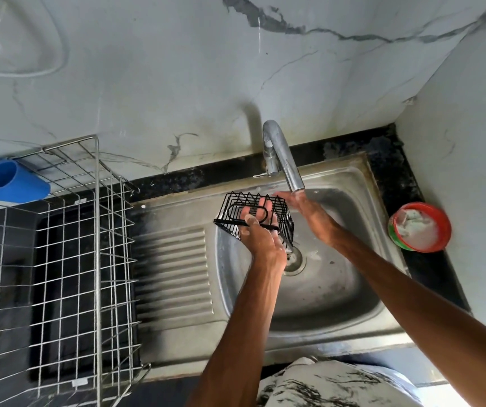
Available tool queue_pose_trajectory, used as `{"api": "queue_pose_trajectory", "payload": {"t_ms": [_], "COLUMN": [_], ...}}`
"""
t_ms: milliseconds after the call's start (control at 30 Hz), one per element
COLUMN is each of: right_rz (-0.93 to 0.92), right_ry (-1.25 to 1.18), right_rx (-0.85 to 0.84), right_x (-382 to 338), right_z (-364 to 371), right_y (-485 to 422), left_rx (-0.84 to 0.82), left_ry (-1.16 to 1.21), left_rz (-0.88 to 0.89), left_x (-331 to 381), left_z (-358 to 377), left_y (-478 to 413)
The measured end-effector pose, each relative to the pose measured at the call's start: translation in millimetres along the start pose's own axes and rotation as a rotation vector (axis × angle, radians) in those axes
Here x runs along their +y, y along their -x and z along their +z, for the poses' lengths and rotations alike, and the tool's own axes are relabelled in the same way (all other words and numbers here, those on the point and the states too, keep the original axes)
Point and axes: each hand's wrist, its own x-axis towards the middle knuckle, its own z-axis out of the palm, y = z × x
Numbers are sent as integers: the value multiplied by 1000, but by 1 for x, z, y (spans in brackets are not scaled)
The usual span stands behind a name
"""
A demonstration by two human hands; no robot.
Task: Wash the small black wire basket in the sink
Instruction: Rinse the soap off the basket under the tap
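The small black wire basket [284,223] hangs over the steel sink [323,289], tipped with its open top facing me. My left hand [262,230] grips it, fingers reaching inside and thumb curled over the near rim. Just to the right, my right hand [309,214] is stretched out flat under the spout of the chrome tap [282,157], fingers straight, next to the basket's right side. I cannot make out a stream of water.
A large steel wire dish rack [68,259] fills the counter on the left, with a blue plastic holder [7,180] at its back. A ribbed drainboard [174,268] lies beside the bowl. On the right counter stands a red tub [420,227] of white paste. The drain [294,259] sits under the basket.
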Motion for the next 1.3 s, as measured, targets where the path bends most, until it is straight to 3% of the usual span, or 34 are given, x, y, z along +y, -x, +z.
{"api": "queue_pose_trajectory", "payload": {"t_ms": [233, 433, 633, 800, 933, 1067, 1300], "right_rz": [311, 225, 83, 161, 124, 42, 241], "right_ry": [-151, -134, -96, -19, -30, -32, 35], "right_rx": [1, 40, 14, -108, -15, -48, -139], "right_x": [22, 11, -13, 11, 10, 1, 37], "right_z": [-2, -7, -14, -23, -16, -8, -10], "right_y": [-10, -17, -22, -6, -4, -9, -15], "left_rx": [-168, -302, -323, -329, -334, -344, -407], "left_ry": [-54, -115, -37, -36, -46, -20, 43], "left_rz": [-62, -114, -108, -128, -144, -145, -179], "left_x": [-10, -7, -7, -13, -13, -6, -2], "left_z": [-7, -7, -4, -11, -16, -19, -33], "left_y": [5, 0, -1, -3, -3, -7, -2]}}
